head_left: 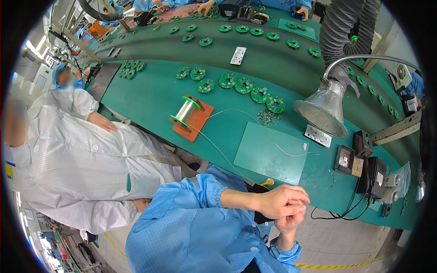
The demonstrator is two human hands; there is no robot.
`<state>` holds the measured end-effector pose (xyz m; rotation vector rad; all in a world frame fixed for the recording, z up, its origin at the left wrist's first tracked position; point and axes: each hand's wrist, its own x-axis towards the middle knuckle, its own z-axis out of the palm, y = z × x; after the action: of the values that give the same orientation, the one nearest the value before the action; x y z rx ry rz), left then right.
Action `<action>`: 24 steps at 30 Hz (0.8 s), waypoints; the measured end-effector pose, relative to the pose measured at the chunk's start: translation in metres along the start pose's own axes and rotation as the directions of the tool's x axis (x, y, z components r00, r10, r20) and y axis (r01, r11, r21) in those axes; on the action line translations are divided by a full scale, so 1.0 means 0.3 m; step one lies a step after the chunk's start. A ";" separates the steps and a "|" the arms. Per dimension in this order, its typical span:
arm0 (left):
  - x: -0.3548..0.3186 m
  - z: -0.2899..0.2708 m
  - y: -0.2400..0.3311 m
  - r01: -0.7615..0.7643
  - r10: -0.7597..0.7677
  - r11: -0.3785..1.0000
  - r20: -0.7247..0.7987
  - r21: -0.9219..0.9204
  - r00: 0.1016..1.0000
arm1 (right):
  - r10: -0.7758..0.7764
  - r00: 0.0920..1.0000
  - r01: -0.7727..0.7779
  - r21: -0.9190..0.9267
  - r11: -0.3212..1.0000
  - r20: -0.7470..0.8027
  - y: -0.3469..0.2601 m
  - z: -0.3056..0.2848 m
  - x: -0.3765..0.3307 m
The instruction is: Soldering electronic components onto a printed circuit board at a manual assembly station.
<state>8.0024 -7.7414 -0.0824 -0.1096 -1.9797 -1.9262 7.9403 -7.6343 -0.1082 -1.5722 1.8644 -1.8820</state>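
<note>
Here both hands met below the counter's [150,98] near edge, the left hand [282,200] curled over the right hand's [289,223] pinched fingers; whether they held anything I could not tell. The green soldering mat [268,152] lay just beyond them, nearer the left hand, its long side along the counter edge.

Both blue-sleeved forearms are raised, the left hand [282,201] being laid loosely curled over the fingers of the right hand [289,223].

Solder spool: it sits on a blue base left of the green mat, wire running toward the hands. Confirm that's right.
Not quite. The head view shows the solder spool on an orange base, not blue. The rest holds: it is left of the green mat, its wire running toward the clasped left hand and right hand.
</note>
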 end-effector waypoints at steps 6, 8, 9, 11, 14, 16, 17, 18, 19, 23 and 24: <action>-0.009 -0.039 -0.006 -0.017 0.016 1.000 -0.053 -0.012 0.998 | -0.007 0.999 0.007 0.005 1.000 0.048 0.012 0.028 0.027; -0.013 -0.057 -0.010 -0.007 0.007 1.000 -0.024 -0.015 1.000 | 0.007 0.997 -0.007 0.002 1.000 0.071 0.016 0.032 0.030; -0.016 -0.061 -0.013 -0.006 0.005 1.000 -0.036 -0.020 0.999 | 0.011 0.996 -0.012 0.003 1.000 0.088 0.019 0.034 0.031; -0.017 -0.070 -0.014 0.000 -0.001 1.000 -0.050 -0.031 0.999 | 0.013 0.995 -0.013 0.001 1.000 0.103 0.026 0.039 0.035; -0.021 -0.085 -0.007 0.008 -0.010 1.000 -0.069 -0.019 0.998 | 0.016 0.992 -0.016 0.000 1.000 0.122 0.026 0.050 0.044; -0.021 -0.090 -0.004 0.029 -0.030 0.999 -0.077 -0.016 0.997 | 0.021 0.992 -0.021 0.001 1.000 0.126 0.024 0.053 0.054; -0.021 -0.090 -0.004 0.030 -0.032 0.999 -0.076 -0.018 0.997 | 0.007 0.990 -0.008 0.007 1.000 0.140 0.023 0.052 0.058; -0.021 -0.089 -0.007 0.028 -0.030 0.999 -0.080 -0.017 0.996 | -0.009 0.988 0.007 0.015 1.000 0.151 0.024 0.054 0.062; -0.022 -0.089 -0.009 0.026 -0.027 1.000 -0.083 -0.015 0.996 | -0.009 0.989 0.007 0.016 1.000 0.149 0.022 0.055 0.065; -0.021 -0.086 -0.005 0.031 -0.030 1.000 -0.086 0.006 0.996 | -0.002 0.989 -0.002 0.026 1.000 0.147 0.009 0.058 0.077; -0.021 -0.084 -0.005 0.024 -0.023 1.000 -0.090 0.012 0.996 | -0.008 0.990 0.004 0.030 1.000 0.138 0.007 0.058 0.077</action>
<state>8.0132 -7.7648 -0.0860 0.0041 -1.9421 -1.8983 7.9395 -7.6622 -0.1007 -1.6543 1.7692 -1.7448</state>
